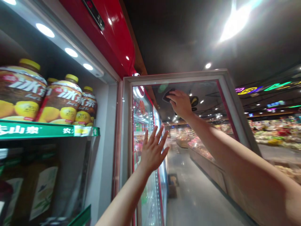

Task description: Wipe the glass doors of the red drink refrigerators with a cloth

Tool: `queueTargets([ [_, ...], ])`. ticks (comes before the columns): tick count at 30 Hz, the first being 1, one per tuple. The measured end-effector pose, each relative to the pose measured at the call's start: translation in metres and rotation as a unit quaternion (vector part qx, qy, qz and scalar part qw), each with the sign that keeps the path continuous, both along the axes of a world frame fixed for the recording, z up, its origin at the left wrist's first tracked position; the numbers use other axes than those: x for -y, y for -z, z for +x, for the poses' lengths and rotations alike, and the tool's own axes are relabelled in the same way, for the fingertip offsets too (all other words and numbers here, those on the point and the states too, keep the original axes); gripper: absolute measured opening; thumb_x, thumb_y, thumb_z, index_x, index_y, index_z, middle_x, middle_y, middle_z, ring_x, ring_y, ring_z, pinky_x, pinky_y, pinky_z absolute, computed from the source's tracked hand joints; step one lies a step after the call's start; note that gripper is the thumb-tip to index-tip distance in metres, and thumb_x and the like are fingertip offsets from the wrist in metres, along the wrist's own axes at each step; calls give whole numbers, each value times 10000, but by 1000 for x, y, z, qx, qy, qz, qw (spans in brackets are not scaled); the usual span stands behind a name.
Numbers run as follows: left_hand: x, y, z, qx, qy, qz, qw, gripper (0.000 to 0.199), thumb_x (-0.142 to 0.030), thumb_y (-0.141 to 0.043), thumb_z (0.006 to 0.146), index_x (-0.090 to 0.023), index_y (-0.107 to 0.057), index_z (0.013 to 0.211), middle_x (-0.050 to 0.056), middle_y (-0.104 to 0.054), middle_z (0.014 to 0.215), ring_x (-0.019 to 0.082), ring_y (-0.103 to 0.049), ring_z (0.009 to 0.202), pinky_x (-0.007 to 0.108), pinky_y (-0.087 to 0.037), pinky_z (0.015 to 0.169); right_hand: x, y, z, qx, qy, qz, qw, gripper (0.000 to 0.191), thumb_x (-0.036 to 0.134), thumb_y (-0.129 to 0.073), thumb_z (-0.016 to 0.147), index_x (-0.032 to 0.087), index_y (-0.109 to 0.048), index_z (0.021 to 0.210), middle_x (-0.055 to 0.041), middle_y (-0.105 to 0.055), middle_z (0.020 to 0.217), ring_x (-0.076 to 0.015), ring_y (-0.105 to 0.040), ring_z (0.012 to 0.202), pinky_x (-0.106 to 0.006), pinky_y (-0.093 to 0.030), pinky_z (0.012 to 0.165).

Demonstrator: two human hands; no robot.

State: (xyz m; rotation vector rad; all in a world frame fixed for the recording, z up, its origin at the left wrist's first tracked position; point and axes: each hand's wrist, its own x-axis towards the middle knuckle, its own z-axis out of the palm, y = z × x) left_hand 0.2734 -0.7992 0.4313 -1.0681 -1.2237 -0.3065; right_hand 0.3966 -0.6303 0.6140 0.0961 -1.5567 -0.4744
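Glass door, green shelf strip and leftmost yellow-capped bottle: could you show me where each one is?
Glass door (pixel 179 138): head view, on its pane, near the middle.
Green shelf strip (pixel 51 129): head view, on its front face, about mid-length.
Leftmost yellow-capped bottle (pixel 23 91): head view, on its printed label.

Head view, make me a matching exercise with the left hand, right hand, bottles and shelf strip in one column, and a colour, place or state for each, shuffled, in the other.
Column one:
1. Left hand
2. Right hand
3. Bottles
4. Strip

Column two:
A. Yellow-capped
B. At a dark item near the top of the door
C. Green, with white lettering
D. Spread open, lower than the other hand

Pairs: 1-D, 2-B, 3-A, 4-C
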Motion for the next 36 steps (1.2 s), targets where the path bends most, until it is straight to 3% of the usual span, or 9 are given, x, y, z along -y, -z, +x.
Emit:
queueTargets([
  [5, 11, 7, -16, 2, -12, 5, 1000, 749, -549, -486, 979, -271, -201, 1613, 50, -239, 1680, 263, -130, 1570, 530, -53, 1289, 2, 14, 8, 65, 5, 74, 995, 293, 222, -570, 881, 265, -773, 1088, -39, -708, 1238, -270, -575, 1191, -464, -415, 1072],
  [8, 9, 10, -19, -6, -5, 15, 1000, 753, -560, -488, 969, -269, -220, 1609, 43, -237, 1681, 267, -137, 1569, 531, -65, 1288, 4, 5, 7, 5, 17, 21, 1000, 302, 214, -565, 874, 247, -764, 1099, -64, -709, 1212, -284, -587, 1144, -481, -428, 1044],
  [12, 11, 11, -19, -15, 8, 25, 1000, 733, -572, -472, 970, -269, -251, 1600, 35, -247, 1679, 260, -149, 1568, 521, -106, 1285, 39, -7, -17, -36, 18, -23, 999, 348, 192, -517, 905, 231, -739, 1170, -75, -683, 1290, -308, -543, 1217, -490, -415, 1043],
  [15, 12, 11, -19, -15, 15, 29, 999, 722, -569, -473, 972, -265, -269, 1594, 37, -257, 1676, 257, -156, 1567, 517, -128, 1282, 58, 2, -26, 42, 13, 52, 998, 336, 207, -521, 914, 246, -742, 1164, -45, -682, 1311, -286, -528, 1257, -460, -404, 1059],
  [18, 12, 12, -18, -13, 19, 28, 999, 724, -560, -485, 970, -262, -269, 1594, 42, -252, 1678, 261, -157, 1566, 521, -127, 1281, 50, 11, -18, 98, 7, 119, 988, 303, 209, -553, 883, 259, -761, 1097, -20, -704, 1264, -255, -556, 1223, -427, -407, 1060],
  [24, 10, 14, -17, -5, 9, 30, 1000, 721, -542, -492, 972, -267, -260, 1596, 36, -245, 1681, 261, -144, 1569, 523, -123, 1283, 48, 3, -20, -34, 24, -23, 999, 357, 181, -517, 886, 233, -746, 1155, -68, -693, 1263, -298, -563, 1181, -477, -421, 1036],
  [26, 10, 14, -17, -2, 2, 29, 1000, 725, -545, -489, 971, -269, -251, 1598, 36, -238, 1684, 268, -139, 1569, 532, -128, 1281, 60, 5, -29, -18, 31, -10, 999, 383, 177, -508, 898, 219, -725, 1211, -86, -664, 1321, -314, -528, 1247, -485, -412, 1051],
  [30, 10, 16, -16, 0, -7, 23, 1000, 728, -542, -475, 975, -265, -234, 1604, 44, -228, 1686, 282, -139, 1569, 547, -145, 1275, 67, 10, -32, 99, 21, 113, 988, 365, 174, -537, 882, 245, -749, 1171, -60, -666, 1320, -278, -537, 1248, -449, -397, 1087],
  [36, 10, 17, -15, 10, -19, 12, 1000, 731, -521, -454, 984, -252, -199, 1614, 52, -201, 1693, 294, -122, 1571, 566, -180, 1263, 82, 0, -49, -22, 9, -9, 1000, 352, 149, -551, 858, 234, -761, 1128, -91, -688, 1264, -320, -555, 1182, -492, -436, 999],
])
